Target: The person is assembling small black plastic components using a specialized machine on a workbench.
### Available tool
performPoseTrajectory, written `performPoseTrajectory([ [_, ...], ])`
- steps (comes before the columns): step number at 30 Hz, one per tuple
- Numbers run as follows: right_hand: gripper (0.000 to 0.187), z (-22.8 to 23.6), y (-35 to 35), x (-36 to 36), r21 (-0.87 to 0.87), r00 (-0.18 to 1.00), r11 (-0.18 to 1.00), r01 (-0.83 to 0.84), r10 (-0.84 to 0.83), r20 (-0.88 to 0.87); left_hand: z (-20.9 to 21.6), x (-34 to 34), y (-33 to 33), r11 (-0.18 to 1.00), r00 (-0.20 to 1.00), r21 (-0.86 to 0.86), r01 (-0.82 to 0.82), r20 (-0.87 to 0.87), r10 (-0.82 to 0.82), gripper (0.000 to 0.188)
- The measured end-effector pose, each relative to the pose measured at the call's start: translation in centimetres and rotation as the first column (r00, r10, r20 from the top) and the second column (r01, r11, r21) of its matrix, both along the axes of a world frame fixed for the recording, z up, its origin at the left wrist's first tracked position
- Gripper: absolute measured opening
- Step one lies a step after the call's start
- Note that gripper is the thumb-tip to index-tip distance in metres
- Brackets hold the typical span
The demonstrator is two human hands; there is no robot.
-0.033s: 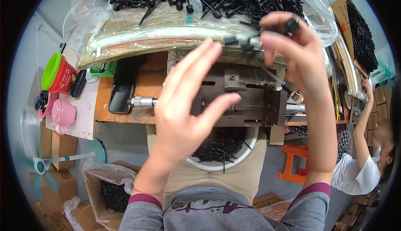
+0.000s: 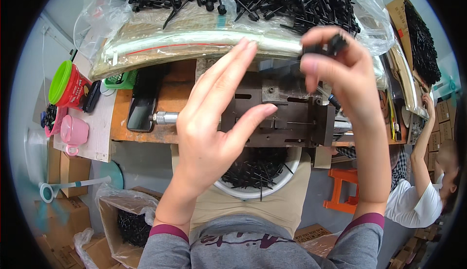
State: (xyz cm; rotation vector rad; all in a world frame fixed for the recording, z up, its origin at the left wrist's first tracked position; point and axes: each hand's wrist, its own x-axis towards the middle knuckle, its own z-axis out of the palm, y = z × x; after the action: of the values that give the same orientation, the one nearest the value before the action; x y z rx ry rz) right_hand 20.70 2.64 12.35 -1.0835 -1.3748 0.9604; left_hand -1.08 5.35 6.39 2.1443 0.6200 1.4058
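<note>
My left hand (image 2: 209, 108) is over the left side of a dark metal fixture (image 2: 296, 135), fingers stretched out and thumb apart, with nothing in it. Above the fixture's right side, my right hand (image 2: 348, 67) is curled round black plastic parts (image 2: 335, 46) with knobbed heads; how many is hidden by the fingers. A dark motion blur shows between the hands. Behind them lies a heap of similar black stemmed parts (image 2: 292, 1) on clear plastic sheeting. Below the fixture, a white round tub (image 2: 287, 184) on my lap holds many thin black pieces.
A phone (image 2: 141, 113) lies on the wooden bench, left of a metal cylinder (image 2: 166, 118). Farther left are a red and green bucket (image 2: 73, 86) and a pink cup (image 2: 74, 130). An orange stool (image 2: 340, 191) stands right. A co-worker (image 2: 418, 201) reaches toward the right-hand bench.
My right hand has come down slightly toward the fixture, still holding black parts. The blurred black pieces beside its fingertips have dropped lower. My left hand has barely shifted.
</note>
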Motion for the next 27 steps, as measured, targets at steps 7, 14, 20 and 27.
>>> performPoseTrajectory([
  [7, 0.031, -3.7, -4.4, 0.8, -0.273, 0.955, 0.956, -0.111, 0.027, -0.294, 0.1, -2.1, -2.4, 0.951, 0.957, -0.137, 0.277, -0.05, -0.286, 0.032],
  [14, 0.028, -5.5, -7.6, 1.7, -0.028, 0.914, 0.917, 0.399, -0.4, -0.073, -3.6, -1.6, -5.5, 0.966, 0.962, -0.199, 0.164, -0.183, -0.201, 0.035],
  [20, 0.039, -6.9, -9.4, -0.6, 0.592, 0.572, 0.708, 0.386, -0.687, 0.449, -7.6, 0.6, -6.0, 0.986, 0.882, 0.166, -0.001, -0.465, 0.079, 0.028],
  [27, 0.036, -8.4, -10.9, -2.2, 0.678, 0.525, 0.702, 0.217, -0.67, 0.525, -6.7, 1.5, -5.4, 0.977, 0.863, 0.212, -0.014, -0.492, 0.119, 0.029],
])
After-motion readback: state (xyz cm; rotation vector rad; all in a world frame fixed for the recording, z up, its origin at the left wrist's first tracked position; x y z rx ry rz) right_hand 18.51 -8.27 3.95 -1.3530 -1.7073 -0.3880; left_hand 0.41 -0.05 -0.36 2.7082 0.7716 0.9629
